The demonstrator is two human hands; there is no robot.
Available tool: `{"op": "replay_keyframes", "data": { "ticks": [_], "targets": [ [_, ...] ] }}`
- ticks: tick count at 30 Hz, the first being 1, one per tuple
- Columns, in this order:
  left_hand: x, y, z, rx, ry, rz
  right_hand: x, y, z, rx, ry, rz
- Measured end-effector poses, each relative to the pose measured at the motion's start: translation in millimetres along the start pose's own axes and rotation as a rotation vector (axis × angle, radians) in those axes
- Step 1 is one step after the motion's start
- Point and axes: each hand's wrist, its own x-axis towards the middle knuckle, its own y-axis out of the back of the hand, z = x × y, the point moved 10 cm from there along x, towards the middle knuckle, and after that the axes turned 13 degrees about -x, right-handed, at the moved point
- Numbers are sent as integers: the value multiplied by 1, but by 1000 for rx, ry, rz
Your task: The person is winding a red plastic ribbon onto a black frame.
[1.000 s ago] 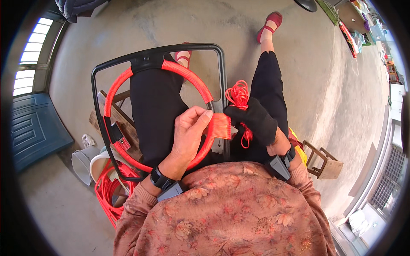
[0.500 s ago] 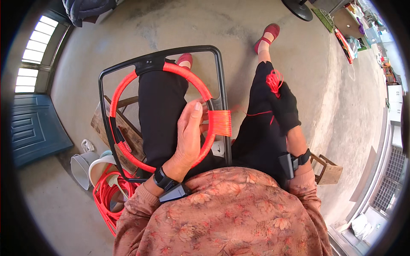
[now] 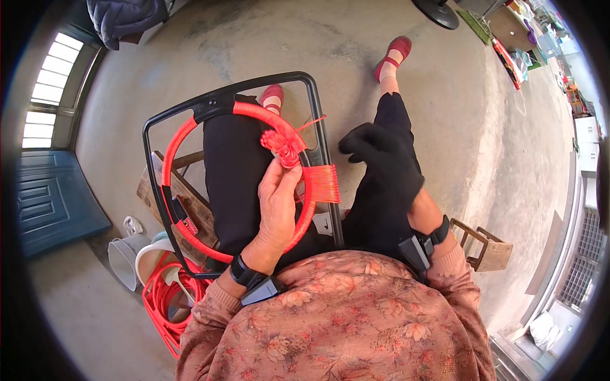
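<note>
We see the left hand (image 3: 277, 206) bare, thumb and fingers pinched around the lower end of a red cord bundle (image 3: 277, 143); grip looks firm enough, the other fingers partly hidden. The bundle sits right at the fingertips, looped and bunched, over the inner right part of the red-wrapped ring (image 3: 264, 113). One strand runs from it up and right, across the side bar of the black frame (image 3: 321, 134), its end sticking up just past that bar.

The right hand (image 3: 381, 159) wears a black glove. We read it as released: half open, fingers loosely bent, tips pointing left toward the frame, some blur. It hangs to the right of the side bar, apart from it, above the right leg (image 3: 395, 120); the bundle is across the bar on the other side.

A wide red wound band (image 3: 322, 184) joins ring and side bar, just right of the left hand. Ring and frame lie tilted over the left thigh (image 3: 232, 184).

Around: a wooden stool (image 3: 151, 193) behind the frame's left part, a grey bucket (image 3: 125, 257) and a red coil (image 3: 164, 298) lower left, another stool (image 3: 492, 254) at right.
</note>
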Motion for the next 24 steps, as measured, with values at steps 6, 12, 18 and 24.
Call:
{"op": "replay_keyframes", "data": {
  "ticks": [6,12,18,24],
  "targets": [
    [3,10,-4,122,-17,-25,-32,-23,-43,240,121,-242],
    [1,-5,-3,-7,44,-25,-1,-66,51,136,-190,-527],
    [2,-1,-3,17,29,-16,-32,51,37,610,23,245],
    [1,-4,4,73,-30,-35,-90,181,117,672,16,716]
  ]
}}
